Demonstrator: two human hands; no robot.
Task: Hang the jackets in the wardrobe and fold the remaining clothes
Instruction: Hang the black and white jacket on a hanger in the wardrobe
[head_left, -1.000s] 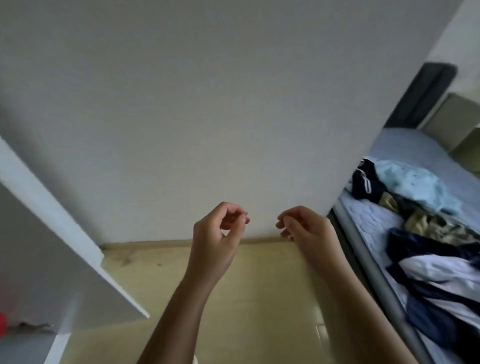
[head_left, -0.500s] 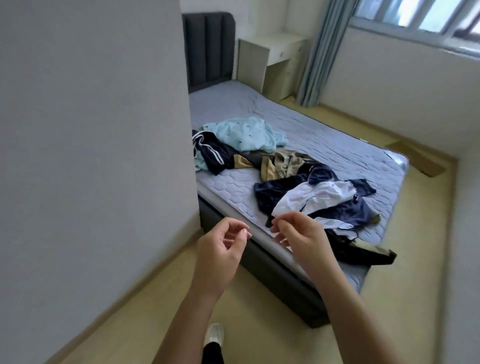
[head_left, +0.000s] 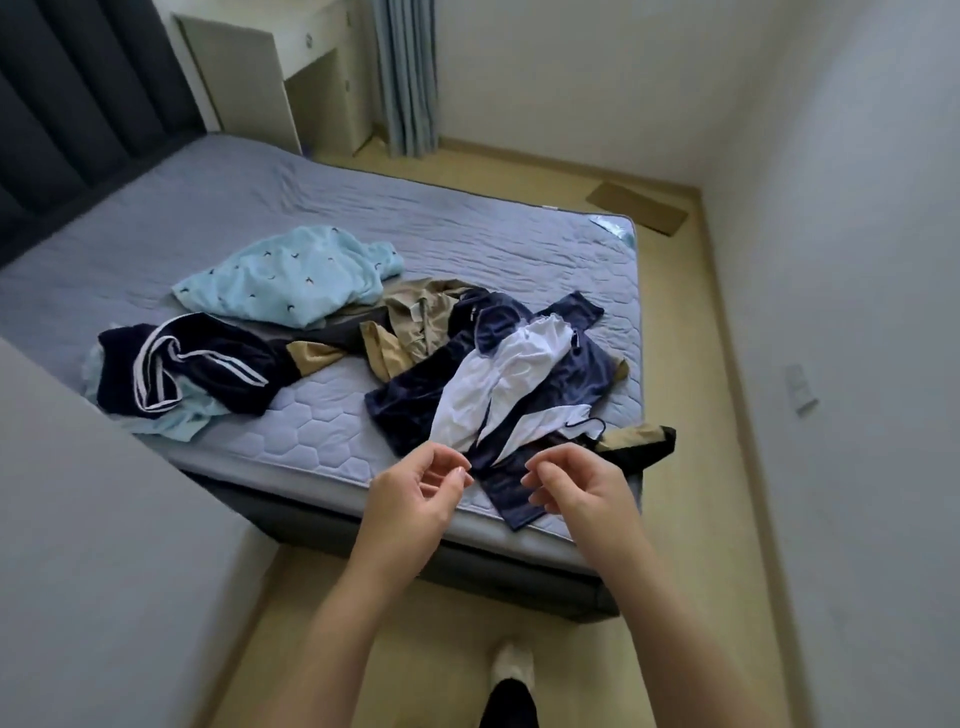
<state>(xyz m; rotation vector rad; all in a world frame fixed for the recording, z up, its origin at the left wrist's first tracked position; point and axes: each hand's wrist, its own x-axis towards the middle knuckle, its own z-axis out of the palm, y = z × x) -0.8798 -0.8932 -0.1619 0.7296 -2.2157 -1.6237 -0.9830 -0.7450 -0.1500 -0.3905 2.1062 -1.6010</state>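
1. At the head-end part of the bed (head_left: 467, 234), by its near edge: striped navy garment (head_left: 192, 369), crumpled, with no clear long axis.
2. Farther in from that edge: light blue garment (head_left: 280, 280), bunched. Just beside it toward the foot end: khaki garment (head_left: 415, 322), partly tucked under darker cloth.
3. Close to the bed's near foot-end corner: navy and white jacket (head_left: 519, 374), probably the next one to hang (a guess from where the hands are). Long axis slanted, running from the bed's near edge away toward the far foot side. Narrow navy end pointing at the near edge; collar end hard to make out.
4. Over the bed's near edge: left hand (head_left: 415, 499), empty, fingers loosely curled, thumb near the fingertips.
5. Same edge, toward the foot: right hand (head_left: 576, 488), likewise empty and loosely curled, just above the jacket's narrow end.
6. Find the collar first, then take hold at both shoulders rather than the narrow end. Lift straight up, clear of the khaki cloth beneath, so nothing drags off the bed.
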